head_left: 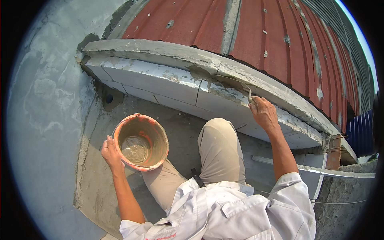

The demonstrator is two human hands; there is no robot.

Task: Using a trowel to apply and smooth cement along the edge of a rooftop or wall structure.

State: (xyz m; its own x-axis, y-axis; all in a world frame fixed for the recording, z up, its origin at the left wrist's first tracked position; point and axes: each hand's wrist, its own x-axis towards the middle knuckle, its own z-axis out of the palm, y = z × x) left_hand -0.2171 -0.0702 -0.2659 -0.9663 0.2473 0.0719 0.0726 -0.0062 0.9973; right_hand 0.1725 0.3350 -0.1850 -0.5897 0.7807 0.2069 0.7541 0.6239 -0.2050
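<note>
A creased white shirt (228, 214) with wide sleeves (294, 202) and red lettering (161, 237) is worn with beige trousers (221, 152).

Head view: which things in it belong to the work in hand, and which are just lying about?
In the work:
- orange bucket, held by the left hand
- trowel-like tool, in the right hand
- pale block wall, beside the tool

Apparently just lying about:
- long pale bar, at right
- blue ribbed object, far right

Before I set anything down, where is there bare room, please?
Bare floor shows between the bucket, right knee and white block wall, and left of the left forearm. Crowded: the wall's top, where the right hand holds a tool.
</note>
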